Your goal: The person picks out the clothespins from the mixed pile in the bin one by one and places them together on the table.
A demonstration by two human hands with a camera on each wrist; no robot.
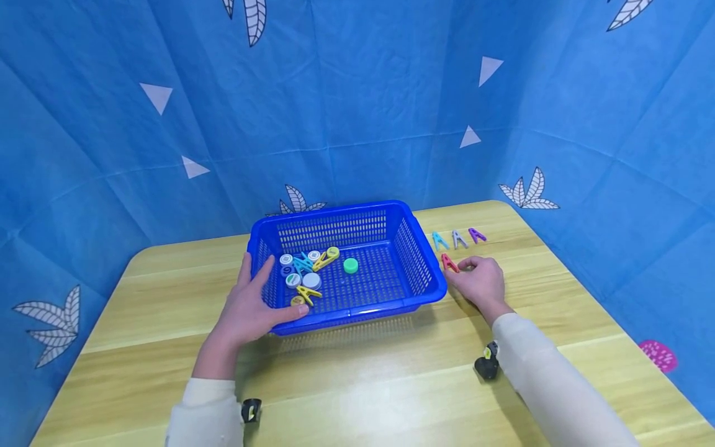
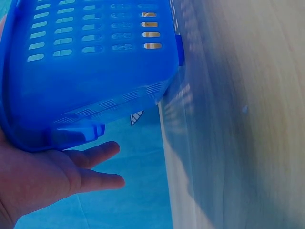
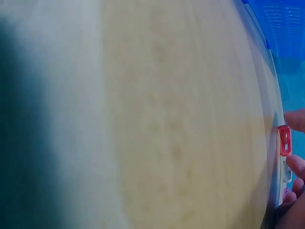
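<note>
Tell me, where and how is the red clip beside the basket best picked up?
Probably by pinching across its two spread legs, coming from above and the near right: the red clip is A-shaped, its legs opening toward the person, while the basket stands close on its left.

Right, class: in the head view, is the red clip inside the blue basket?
No, the red clip is at the right hand, outside the blue basket.

Loose off-white long sleeves (image 1: 550,372) — at each wrist, a small black device (image 1: 486,369) with yellow markings
</note>
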